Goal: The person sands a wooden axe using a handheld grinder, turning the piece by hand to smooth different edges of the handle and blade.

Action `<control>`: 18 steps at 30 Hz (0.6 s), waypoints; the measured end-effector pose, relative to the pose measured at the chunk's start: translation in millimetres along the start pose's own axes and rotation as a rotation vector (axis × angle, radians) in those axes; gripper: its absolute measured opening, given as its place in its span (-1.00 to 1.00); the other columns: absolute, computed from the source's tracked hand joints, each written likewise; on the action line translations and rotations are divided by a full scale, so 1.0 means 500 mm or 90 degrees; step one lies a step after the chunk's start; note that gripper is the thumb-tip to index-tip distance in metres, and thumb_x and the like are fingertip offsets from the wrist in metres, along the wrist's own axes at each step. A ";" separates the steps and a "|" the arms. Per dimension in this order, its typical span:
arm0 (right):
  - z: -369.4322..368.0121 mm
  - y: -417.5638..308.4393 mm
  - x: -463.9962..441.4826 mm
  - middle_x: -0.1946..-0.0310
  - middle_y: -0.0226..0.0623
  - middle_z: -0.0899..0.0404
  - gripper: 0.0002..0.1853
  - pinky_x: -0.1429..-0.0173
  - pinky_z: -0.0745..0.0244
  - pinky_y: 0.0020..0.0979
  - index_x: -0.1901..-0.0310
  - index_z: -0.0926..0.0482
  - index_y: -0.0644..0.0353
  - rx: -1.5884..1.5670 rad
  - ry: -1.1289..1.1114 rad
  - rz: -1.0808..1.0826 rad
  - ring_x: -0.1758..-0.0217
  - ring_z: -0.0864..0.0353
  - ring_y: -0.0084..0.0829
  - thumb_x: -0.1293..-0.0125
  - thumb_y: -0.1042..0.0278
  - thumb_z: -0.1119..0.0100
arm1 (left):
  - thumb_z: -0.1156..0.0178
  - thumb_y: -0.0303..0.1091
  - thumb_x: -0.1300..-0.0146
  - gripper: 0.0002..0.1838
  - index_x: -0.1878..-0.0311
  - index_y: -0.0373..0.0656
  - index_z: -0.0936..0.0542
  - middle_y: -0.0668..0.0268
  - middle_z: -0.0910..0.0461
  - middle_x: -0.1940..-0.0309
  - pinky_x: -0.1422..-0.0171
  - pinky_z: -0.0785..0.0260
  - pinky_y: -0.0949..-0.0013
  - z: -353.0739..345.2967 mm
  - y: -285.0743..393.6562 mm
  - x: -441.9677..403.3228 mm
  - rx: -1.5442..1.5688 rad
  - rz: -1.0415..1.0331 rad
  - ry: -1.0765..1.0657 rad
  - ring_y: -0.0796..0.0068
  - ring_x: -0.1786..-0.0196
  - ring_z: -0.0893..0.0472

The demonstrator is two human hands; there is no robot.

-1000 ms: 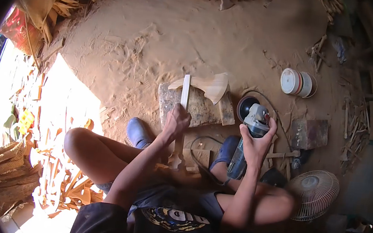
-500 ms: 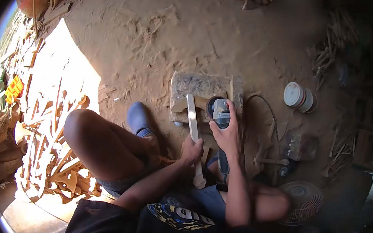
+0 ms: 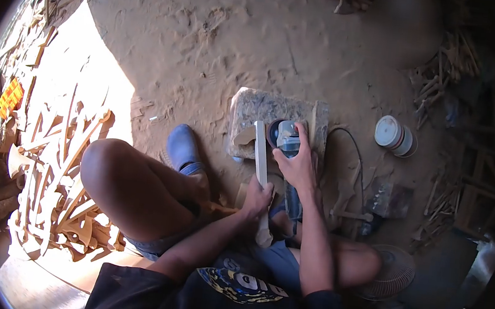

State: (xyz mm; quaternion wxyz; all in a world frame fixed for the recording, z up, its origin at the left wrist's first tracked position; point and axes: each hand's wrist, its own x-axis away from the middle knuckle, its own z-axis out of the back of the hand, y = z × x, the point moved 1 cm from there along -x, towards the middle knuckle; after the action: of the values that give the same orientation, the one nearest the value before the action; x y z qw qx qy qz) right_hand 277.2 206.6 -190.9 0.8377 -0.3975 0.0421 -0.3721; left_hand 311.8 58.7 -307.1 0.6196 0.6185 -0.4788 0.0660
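Note:
My left hand (image 3: 257,199) is closed around the lower part of a long, pale wooden bar (image 3: 261,156), which points away from me with its far end over a worn block (image 3: 277,104). My right hand (image 3: 298,167) grips an angle grinder (image 3: 289,136), thumb and fingers around its front body. The grinder's dark round disc (image 3: 273,132) sits close to the bar's right side; whether they touch I cannot tell. Left of the bar's far end, a curved brown wooden piece (image 3: 245,135) shows on the block; whether it joins the bar is unclear.
A dark cord (image 3: 359,152) curves over the dusty ground right of the block. Beyond it stand a white-lidded bucket (image 3: 388,131) and a round fan (image 3: 391,273). Many shaped wooden pieces (image 3: 65,176) lie heaped in sunlight at left. A blue shoe (image 3: 182,146) rests left of the block.
The grinder's disc has come leftward, nearer to the wooden bar. Both hands keep their grips. The whole view has shifted slightly.

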 end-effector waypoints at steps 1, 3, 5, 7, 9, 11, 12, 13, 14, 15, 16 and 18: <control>-0.002 -0.001 -0.001 -0.29 0.21 -0.56 -0.08 -0.37 -0.52 -0.01 -0.55 -0.23 0.07 -0.005 0.000 0.005 -0.32 -0.57 0.23 -0.13 0.28 -0.42 | -0.11 -0.43 -0.41 -0.70 -0.13 -0.20 -0.33 0.33 -0.47 0.49 0.52 -0.43 0.33 0.001 -0.001 0.000 -0.002 0.000 0.000 0.51 0.55 -0.52; -0.003 -0.002 -0.002 -0.25 0.22 -0.59 -0.08 -0.34 -0.53 0.02 -0.56 -0.23 0.03 0.006 0.003 0.007 -0.28 -0.59 0.25 -0.14 0.25 -0.42 | -0.11 -0.43 -0.41 -0.69 -0.15 -0.20 -0.33 0.33 -0.47 0.49 0.52 -0.42 0.33 0.001 -0.002 -0.001 -0.003 0.004 0.000 0.52 0.55 -0.52; 0.001 -0.020 -0.004 -0.25 0.19 -0.60 -0.08 -0.35 -0.53 0.00 -0.56 -0.24 0.00 0.024 -0.012 -0.031 -0.29 -0.60 0.21 -0.15 0.24 -0.43 | -0.10 -0.44 -0.41 -0.68 -0.17 -0.19 -0.32 0.33 -0.47 0.49 0.53 -0.42 0.33 0.001 -0.008 -0.004 0.000 0.013 -0.001 0.52 0.55 -0.52; 0.006 -0.032 -0.004 -0.31 0.14 -0.58 -0.09 -0.39 -0.52 -0.09 -0.55 -0.28 -0.01 0.050 -0.043 -0.111 -0.35 -0.60 0.12 -0.14 0.26 -0.47 | -0.09 -0.45 -0.42 -0.65 -0.20 -0.20 -0.30 0.33 -0.47 0.49 0.53 -0.42 0.33 -0.002 -0.018 -0.013 -0.005 -0.009 0.009 0.52 0.56 -0.51; 0.004 -0.029 -0.003 -0.29 0.14 -0.59 -0.09 -0.37 -0.53 -0.07 -0.55 -0.29 -0.03 0.062 -0.034 -0.112 -0.34 -0.60 0.13 -0.14 0.26 -0.47 | -0.11 -0.43 -0.41 -0.65 -0.19 -0.22 -0.30 0.26 -0.49 0.44 0.49 -0.43 0.29 -0.001 -0.036 -0.019 -0.010 -0.007 0.010 0.47 0.52 -0.54; -0.002 -0.017 0.000 -0.19 0.13 -0.64 -0.10 -0.31 -0.55 0.00 -0.56 -0.27 -0.10 0.089 -0.018 -0.105 -0.25 -0.64 0.17 -0.15 0.21 -0.44 | -0.15 -0.40 -0.41 -0.66 -0.14 -0.27 -0.31 0.13 -0.54 0.34 0.41 -0.47 0.22 0.001 -0.029 -0.016 -0.017 0.020 0.003 0.37 0.45 -0.59; -0.009 -0.004 0.000 -0.10 0.13 -0.69 -0.10 -0.25 -0.57 0.07 -0.57 -0.25 -0.16 0.111 -0.005 -0.097 -0.17 -0.67 0.21 -0.17 0.17 -0.42 | -0.15 -0.40 -0.41 -0.67 -0.14 -0.27 -0.32 0.13 -0.54 0.34 0.41 -0.47 0.22 0.001 -0.025 -0.015 -0.027 0.014 0.006 0.37 0.45 -0.59; -0.009 0.000 0.002 -0.06 0.14 -0.71 -0.10 -0.22 -0.58 0.10 -0.57 -0.24 -0.19 0.119 0.003 -0.097 -0.14 -0.68 0.23 -0.18 0.16 -0.41 | -0.15 -0.41 -0.41 -0.67 -0.13 -0.27 -0.32 0.13 -0.54 0.35 0.41 -0.47 0.22 0.001 -0.025 -0.014 -0.037 0.007 0.009 0.37 0.45 -0.59; -0.010 0.003 0.004 -0.03 0.14 -0.73 -0.11 -0.19 -0.59 0.13 -0.57 -0.23 -0.22 0.128 0.011 -0.096 -0.11 -0.69 0.24 -0.19 0.14 -0.40 | -0.15 -0.41 -0.41 -0.67 -0.13 -0.27 -0.32 0.12 -0.54 0.35 0.41 -0.47 0.22 0.001 -0.024 -0.015 -0.048 -0.002 0.013 0.37 0.45 -0.59; -0.008 0.006 0.005 -0.05 0.14 -0.72 -0.10 -0.20 -0.59 0.11 -0.57 -0.23 -0.21 0.124 0.014 -0.102 -0.12 -0.69 0.24 -0.19 0.16 -0.40 | -0.16 -0.40 -0.41 -0.67 -0.13 -0.27 -0.32 0.13 -0.54 0.35 0.41 -0.47 0.22 0.002 -0.023 -0.015 -0.049 0.008 0.009 0.37 0.45 -0.59; -0.007 0.006 0.005 -0.07 0.14 -0.71 -0.10 -0.21 -0.59 0.10 -0.57 -0.23 -0.21 0.120 0.018 -0.108 -0.14 -0.68 0.24 -0.19 0.17 -0.41 | -0.16 -0.40 -0.41 -0.67 -0.12 -0.27 -0.32 0.13 -0.53 0.36 0.41 -0.47 0.22 0.003 -0.018 -0.012 -0.051 0.016 0.006 0.37 0.45 -0.59; 0.001 0.009 0.007 -0.17 0.12 -0.66 -0.11 -0.28 -0.57 0.02 -0.55 -0.28 -0.13 0.073 0.038 -0.116 -0.23 -0.65 0.18 -0.15 0.21 -0.44 | -0.17 -0.40 -0.41 -0.68 -0.11 -0.27 -0.32 0.15 -0.53 0.38 0.42 -0.47 0.22 0.006 -0.007 -0.008 -0.054 0.012 0.006 0.38 0.47 -0.58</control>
State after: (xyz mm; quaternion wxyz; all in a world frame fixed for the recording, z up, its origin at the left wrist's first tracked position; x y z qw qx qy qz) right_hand 282.3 206.2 -192.9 0.8204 -0.3395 0.0094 -0.4600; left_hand 310.4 57.8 -312.8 0.6469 0.5870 -0.4837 0.0542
